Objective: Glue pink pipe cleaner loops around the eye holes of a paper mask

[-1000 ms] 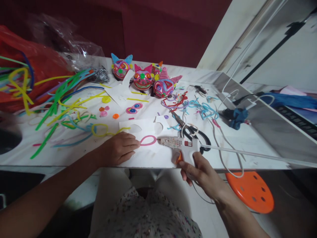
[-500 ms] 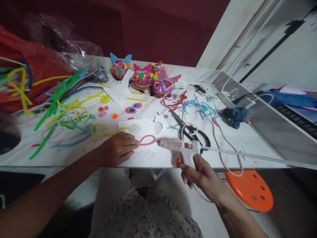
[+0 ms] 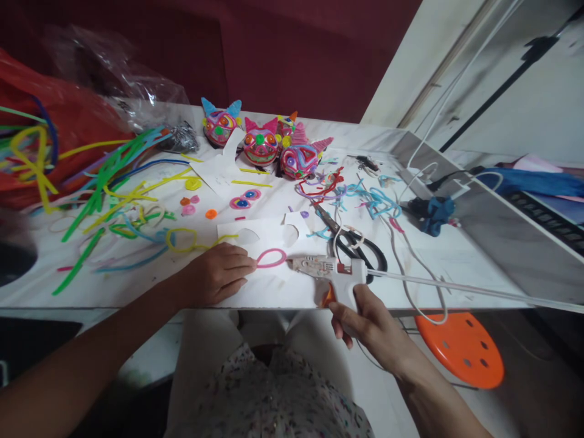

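A pink pipe-cleaner loop (image 3: 272,257) lies flat near the table's front edge. The fingertips of my left hand (image 3: 223,274) are closed on its left end, with the palm down on the table. My right hand (image 3: 365,316) is wrapped round the handle of a white glue gun (image 3: 319,266), whose nozzle points left and is at the loop's right tip. A clear glue stick runs out of the gun's back. Just behind the loop lies white paper (image 3: 269,230) with cut-out holes. Black-handled scissors (image 3: 353,240) rest behind the gun.
Several decorated cat-like heads (image 3: 261,143) stand at the back. Green and yellow pipe cleaners (image 3: 103,173) spread over the left, beside a red bag (image 3: 55,103). Cut scraps (image 3: 374,201) and a white cable (image 3: 410,298) lie right. An orange stool (image 3: 460,350) is below.
The glue gun and my right hand have shifted very slightly left. My left hand and the pink loop look the same.
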Demonstrator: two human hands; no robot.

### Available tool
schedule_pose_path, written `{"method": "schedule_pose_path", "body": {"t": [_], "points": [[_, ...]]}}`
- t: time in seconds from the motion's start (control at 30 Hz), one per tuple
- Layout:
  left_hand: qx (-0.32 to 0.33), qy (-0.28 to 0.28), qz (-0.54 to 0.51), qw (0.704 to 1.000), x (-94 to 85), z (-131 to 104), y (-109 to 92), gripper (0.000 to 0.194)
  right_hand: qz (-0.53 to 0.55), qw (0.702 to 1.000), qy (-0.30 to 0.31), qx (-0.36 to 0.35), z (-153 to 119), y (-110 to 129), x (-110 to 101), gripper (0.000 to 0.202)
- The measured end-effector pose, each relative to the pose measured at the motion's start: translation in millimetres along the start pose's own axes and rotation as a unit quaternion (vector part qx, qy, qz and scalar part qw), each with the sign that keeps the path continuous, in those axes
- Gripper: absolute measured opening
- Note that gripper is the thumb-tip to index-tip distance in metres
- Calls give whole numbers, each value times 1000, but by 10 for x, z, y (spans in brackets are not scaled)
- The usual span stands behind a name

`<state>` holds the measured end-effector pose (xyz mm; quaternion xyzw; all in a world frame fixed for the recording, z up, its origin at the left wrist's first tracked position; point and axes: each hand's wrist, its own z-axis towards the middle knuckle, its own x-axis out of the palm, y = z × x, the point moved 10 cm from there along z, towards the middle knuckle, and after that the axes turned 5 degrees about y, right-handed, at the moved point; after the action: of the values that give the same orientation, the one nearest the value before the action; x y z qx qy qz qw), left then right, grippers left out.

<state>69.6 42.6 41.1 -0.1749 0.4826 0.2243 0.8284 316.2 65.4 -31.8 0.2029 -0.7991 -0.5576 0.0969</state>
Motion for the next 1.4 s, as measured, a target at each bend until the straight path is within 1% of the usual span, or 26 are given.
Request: {"method": "schedule_pose_path", "body": {"t": [0.2,0.33,0.47,0.7,0.83,1.0,1.1,1.3,1.4], "points": [[-2,6,0,1000,11,1,7,22,12,1000,-10,-24,78,-70,-32,64],[-5,13,-5,1000,29,-1,20,26,22,1000,-6,-21,92,15,7,61],[-6,8,-3,1000,22,-4,21,26,16,1000,-2,-13,81,104,45,61],[-3,5,-2,1000,-3,12,3,23,23,1000,-9,-20,78,180,71,56],[-10,13,-2,1000,19,-3,24,26,38,999,-16,-24,79,181,68,56],[-12,14,-2,1000,31,-24,32,25,68,996,-39,-30,88,95,5,60],[-9,10,-1,1000,21,-23,23,23,89,995,-44,-13,97,31,-14,62],[1,6,2,1000,20,-15,19,25,169,984,-46,-25,108,103,-2,70],[-1,5,7,1000,17,-23,20,27,178,983,-36,4,110,105,10,61]]}}
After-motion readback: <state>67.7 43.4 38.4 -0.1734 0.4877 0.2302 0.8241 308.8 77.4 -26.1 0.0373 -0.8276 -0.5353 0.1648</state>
